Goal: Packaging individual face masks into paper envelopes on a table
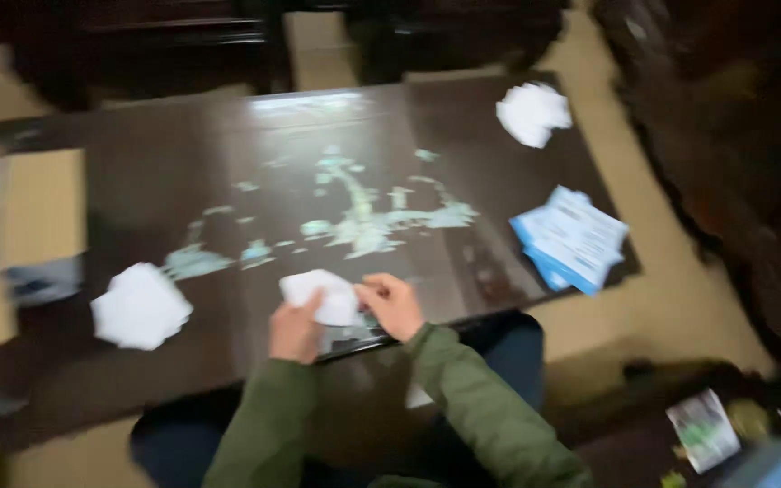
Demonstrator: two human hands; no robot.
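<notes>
Both hands, left hand (295, 331) and right hand (394, 305), pinch a crumpled white paper tissue (323, 295) at the dark wooden worktop's (155, 181) near edge, fingers clamped; pressing flat should best blot the pale spill (363, 221).

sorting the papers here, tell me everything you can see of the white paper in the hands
The paper is white, small and crumpled, with soft folded edges; the blur hides finer detail. Both hands hold it above the near edge of the dark table: the left hand grips its lower left, the right hand pinches its right side.

Dark table (183, 172) w/ paper wads (140, 305), leaflets (571, 237)
</notes>
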